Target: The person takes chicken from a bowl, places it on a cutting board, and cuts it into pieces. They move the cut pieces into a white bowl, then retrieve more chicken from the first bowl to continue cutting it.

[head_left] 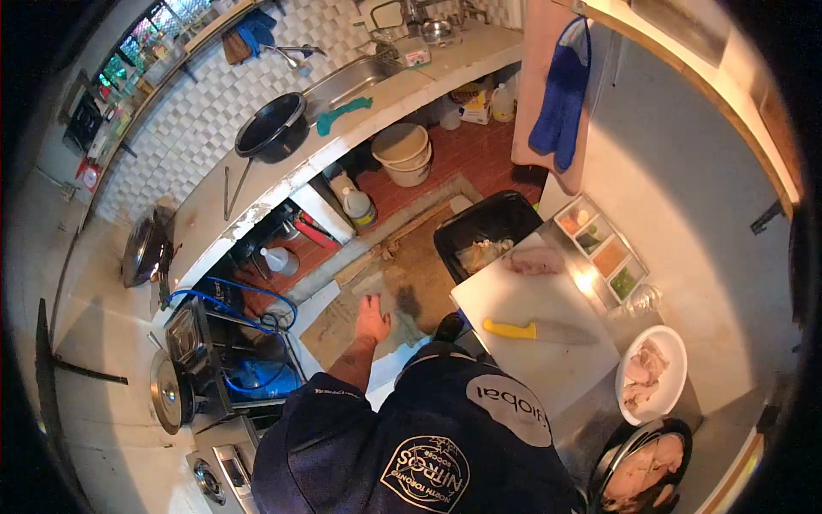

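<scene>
My left hand [372,320] hangs low in front of my body, over the floor. Its fingers are loosely bent and apart, and I see nothing in them. My right hand does not show; my dark shirt [411,428] covers that area. To my right, a white cutting board [514,368] bears a knife with a yellow handle [510,330], its blade pointing right. A piece of raw meat [534,260] lies at the board's far edge. Beside the board are a white bowl [623,397] and a dark round pan [604,467], both with pieces of meat.
A black bin [445,237] with scraps stands against the board's far left corner. A divided tray [610,258] of chopped ingredients sits at the wall. Ahead run a counter with a black basin [272,133] and a sink [349,83]. A stove [224,467] is at my left.
</scene>
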Demonstrator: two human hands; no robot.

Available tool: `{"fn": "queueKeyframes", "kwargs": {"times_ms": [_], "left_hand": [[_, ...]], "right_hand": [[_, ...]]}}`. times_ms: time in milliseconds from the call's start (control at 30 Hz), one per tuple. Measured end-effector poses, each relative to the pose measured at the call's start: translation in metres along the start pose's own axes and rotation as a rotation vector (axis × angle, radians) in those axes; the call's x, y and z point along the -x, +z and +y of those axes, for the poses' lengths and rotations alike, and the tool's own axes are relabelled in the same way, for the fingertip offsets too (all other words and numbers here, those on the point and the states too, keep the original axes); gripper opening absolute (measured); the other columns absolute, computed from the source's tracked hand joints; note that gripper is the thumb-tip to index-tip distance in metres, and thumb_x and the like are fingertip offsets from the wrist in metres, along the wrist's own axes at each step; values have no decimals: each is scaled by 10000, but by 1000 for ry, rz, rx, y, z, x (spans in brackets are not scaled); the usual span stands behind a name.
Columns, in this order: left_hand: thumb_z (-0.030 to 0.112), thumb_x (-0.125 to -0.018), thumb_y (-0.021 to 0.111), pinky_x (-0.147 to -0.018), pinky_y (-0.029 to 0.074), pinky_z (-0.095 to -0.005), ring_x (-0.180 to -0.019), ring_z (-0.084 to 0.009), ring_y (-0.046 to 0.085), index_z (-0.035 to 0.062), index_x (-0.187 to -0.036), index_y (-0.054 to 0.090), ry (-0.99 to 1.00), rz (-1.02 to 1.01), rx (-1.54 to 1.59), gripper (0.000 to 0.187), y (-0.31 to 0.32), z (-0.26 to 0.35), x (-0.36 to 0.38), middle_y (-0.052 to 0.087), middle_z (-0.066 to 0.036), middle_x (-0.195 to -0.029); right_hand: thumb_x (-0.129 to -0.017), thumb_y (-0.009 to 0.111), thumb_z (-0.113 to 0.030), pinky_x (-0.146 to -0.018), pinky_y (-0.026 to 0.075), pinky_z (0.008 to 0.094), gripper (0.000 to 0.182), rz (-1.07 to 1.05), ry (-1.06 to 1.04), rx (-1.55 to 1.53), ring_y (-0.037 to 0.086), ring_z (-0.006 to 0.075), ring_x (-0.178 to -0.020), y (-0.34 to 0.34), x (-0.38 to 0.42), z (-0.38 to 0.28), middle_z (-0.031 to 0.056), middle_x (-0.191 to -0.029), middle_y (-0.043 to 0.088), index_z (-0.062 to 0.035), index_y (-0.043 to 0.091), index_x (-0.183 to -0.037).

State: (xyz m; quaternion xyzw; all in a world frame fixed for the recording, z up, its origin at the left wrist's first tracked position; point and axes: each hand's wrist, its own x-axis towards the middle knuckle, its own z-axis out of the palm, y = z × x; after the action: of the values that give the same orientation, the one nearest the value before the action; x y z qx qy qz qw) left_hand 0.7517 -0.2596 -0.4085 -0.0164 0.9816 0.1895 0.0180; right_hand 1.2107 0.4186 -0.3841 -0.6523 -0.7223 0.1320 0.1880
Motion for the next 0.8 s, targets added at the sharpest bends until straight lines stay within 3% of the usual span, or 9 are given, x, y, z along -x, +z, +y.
{"fn": "queueKeyframes", "kwargs": {"times_ms": [133,333,467,600,667,800], "left_hand": [[187,-839,716,-1052,469,-503,-1269,-471,498,69,-1437,411,-127,-82,26,682,-4,3,13,402,-251,-1392],[208,-828,730,-1066,458,-507,-1280,-470,490,59,-1446,410,-38,-201,44,712,0,15,15,400,-253,-1401],[190,-826,738,-1082,445,-494,-1324,-461,463,44,-1433,423,-10,-36,4,699,-12,-4,-12,394,-259,-1424],[248,-833,743,-1124,393,-486,-1317,-491,444,-3,-1405,433,45,166,-99,698,-8,-72,-87,418,-305,-1388],[281,-840,738,-1117,393,-492,-1288,-513,448,-3,-1414,427,-90,150,83,711,-56,-56,-119,406,-329,-1401],[300,-842,751,-1134,367,-508,-1297,-522,439,-6,-1415,427,-220,346,198,726,-82,-104,-228,399,-350,-1424]], "right_hand": [[-978,635,-196,-1031,460,378,349,5,3,-15,611,281,-1164,2,4,3,152,-1259,657,-18,616,-1278],[-978,637,-178,-1047,450,369,350,58,32,-56,602,272,-1185,-3,6,12,145,-1274,652,-16,611,-1288],[-979,638,-166,-1058,444,362,352,137,63,-105,595,266,-1200,-26,11,33,141,-1285,648,-15,607,-1295],[-979,640,-154,-1069,438,355,354,273,137,-131,589,260,-1214,-75,12,63,137,-1295,644,-14,604,-1302],[-979,641,-148,-1075,435,352,355,333,136,-154,586,257,-1221,-90,18,52,135,-1300,643,-14,602,-1306],[-979,642,-136,-1086,429,346,358,355,123,-216,580,251,-1236,-70,63,2,130,-1310,639,-13,598,-1313]]}}
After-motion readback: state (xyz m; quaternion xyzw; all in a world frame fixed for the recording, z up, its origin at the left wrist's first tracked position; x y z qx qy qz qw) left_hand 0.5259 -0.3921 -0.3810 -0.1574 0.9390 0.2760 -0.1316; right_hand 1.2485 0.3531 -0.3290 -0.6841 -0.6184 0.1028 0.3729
